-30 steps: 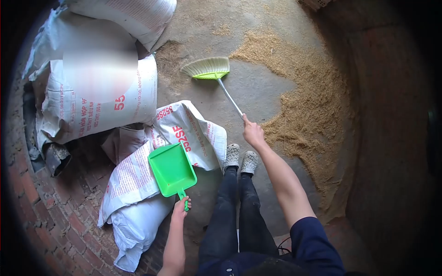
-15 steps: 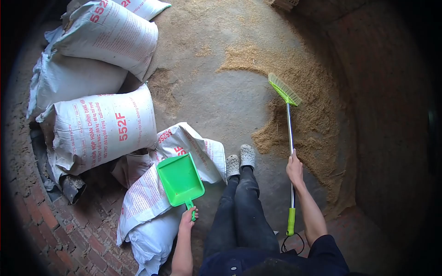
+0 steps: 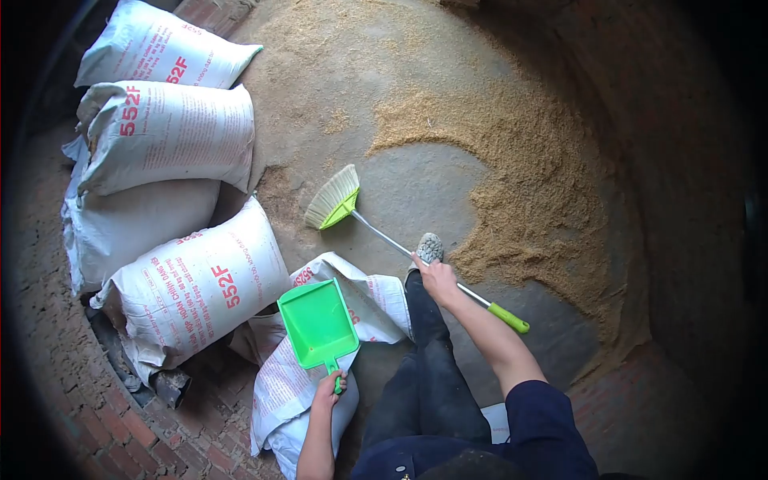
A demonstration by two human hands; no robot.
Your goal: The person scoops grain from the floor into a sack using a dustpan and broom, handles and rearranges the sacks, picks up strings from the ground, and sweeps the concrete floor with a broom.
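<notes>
My left hand (image 3: 329, 389) is closed round the handle of a green dustpan (image 3: 320, 324), held out over a partly folded white sack (image 3: 280, 392). The pan's tray looks bare. With my right hand (image 3: 437, 278) I grip the metal shaft of a broom (image 3: 384, 237), partway along it. The broom's pale fanned bristles point up and left, near the full sacks, and its lime-green end grip sticks out to the right. Loose yellowish grain or husks (image 3: 532, 208) lie in a curved band on the floor, right of the broom.
Several full white sacks marked 552F (image 3: 212, 280) are heaped at the left. Beneath them is a red brick floor (image 3: 120, 424). A dark wall (image 3: 664, 176) curves along the right. My shoe (image 3: 430, 247) stands on the grey floor (image 3: 416, 180), close to the broom shaft.
The broom has swung from the husks on the right across to the left, toward the sacks, with my right hand moving left. The dustpan stays in my left hand. The view has shifted.
</notes>
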